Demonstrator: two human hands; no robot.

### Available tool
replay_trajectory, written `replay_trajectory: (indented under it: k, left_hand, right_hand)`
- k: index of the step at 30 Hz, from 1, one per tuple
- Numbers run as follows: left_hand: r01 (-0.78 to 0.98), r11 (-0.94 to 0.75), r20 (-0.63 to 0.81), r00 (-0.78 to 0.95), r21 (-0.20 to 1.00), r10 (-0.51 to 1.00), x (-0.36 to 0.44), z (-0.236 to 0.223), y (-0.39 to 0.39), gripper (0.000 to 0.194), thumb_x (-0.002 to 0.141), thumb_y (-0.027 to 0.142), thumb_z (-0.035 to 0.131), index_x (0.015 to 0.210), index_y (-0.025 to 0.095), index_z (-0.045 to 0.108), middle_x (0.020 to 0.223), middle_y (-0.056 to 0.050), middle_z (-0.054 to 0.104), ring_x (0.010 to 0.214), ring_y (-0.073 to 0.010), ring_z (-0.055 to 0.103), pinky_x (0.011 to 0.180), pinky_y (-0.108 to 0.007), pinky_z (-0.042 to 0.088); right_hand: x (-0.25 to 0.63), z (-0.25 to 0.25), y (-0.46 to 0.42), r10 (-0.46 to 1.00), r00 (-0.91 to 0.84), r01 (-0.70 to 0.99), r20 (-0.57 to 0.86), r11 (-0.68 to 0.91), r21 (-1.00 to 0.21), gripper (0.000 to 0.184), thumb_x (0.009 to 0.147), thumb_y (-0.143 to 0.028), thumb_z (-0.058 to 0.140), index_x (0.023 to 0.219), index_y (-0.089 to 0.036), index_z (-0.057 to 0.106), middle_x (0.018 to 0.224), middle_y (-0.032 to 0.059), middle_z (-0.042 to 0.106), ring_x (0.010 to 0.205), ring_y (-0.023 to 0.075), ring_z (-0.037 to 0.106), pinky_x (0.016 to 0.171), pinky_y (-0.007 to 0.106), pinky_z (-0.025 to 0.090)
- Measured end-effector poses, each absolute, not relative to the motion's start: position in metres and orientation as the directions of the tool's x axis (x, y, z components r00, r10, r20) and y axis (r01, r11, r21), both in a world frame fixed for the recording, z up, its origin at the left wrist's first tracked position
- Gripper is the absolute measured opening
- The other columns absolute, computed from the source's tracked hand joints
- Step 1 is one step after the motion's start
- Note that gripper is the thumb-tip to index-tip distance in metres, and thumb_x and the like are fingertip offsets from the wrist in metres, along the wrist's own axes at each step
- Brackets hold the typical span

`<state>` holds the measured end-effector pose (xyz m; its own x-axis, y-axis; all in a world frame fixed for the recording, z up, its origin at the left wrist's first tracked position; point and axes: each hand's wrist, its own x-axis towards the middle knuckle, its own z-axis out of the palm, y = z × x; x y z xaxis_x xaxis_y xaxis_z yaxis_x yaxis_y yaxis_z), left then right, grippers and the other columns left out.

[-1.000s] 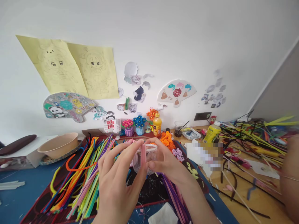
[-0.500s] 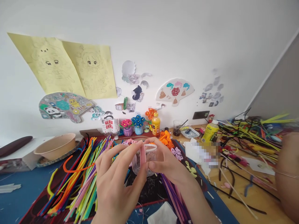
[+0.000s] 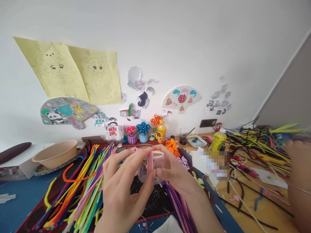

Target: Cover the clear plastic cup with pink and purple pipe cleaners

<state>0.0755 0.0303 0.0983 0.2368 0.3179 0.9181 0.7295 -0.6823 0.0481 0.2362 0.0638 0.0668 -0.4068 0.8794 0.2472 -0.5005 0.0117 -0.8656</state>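
Both my hands are raised over the table and hold a small clear plastic cup (image 3: 155, 166) between them. My left hand (image 3: 121, 191) pinches a pink pipe cleaner (image 3: 150, 161) upright against the cup's side with thumb and fingers. My right hand (image 3: 176, 171) grips the cup from the right, thumb pressed near the pink strand's lower end. Under my hands lies a broad spread of coloured pipe cleaners (image 3: 80, 191) on a dark mat.
A tan paper bowl (image 3: 55, 153) sits at the left. Small pipe-cleaner flower pots (image 3: 137, 132), an orange bottle (image 3: 161, 132) and a yellow bottle (image 3: 217, 139) stand along the wall. More pipe cleaners (image 3: 257, 142) clutter the right, where another person's arm (image 3: 297, 184) reaches in.
My hands and the cup stay nearly as they were, shifting slightly right. The other person's arm at the right has moved up and further into the pile there.
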Motion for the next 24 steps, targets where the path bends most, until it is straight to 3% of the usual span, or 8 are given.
replay_trajectory:
  k: [24]
  left_hand:
    - [0.703, -0.709, 0.912, 0.248, 0.062, 0.326, 0.0714, 0.0950, 0.0301, 0.035, 0.088, 0.012, 0.064, 0.122, 0.018, 0.060, 0.104, -0.007, 0.071, 0.101, -0.0223, 0.055, 0.091, -0.036, 0.041]
  right_hand:
    - [0.2356, 0.0657, 0.0633, 0.864, -0.427, -0.503, 0.268, 0.020, -0.864, 0.062, 0.064, -0.045, 0.092, 0.109, -0.024, 0.054, 0.092, 0.0003, 0.064, 0.073, 0.0111, 0.060, 0.065, 0.020, 0.048]
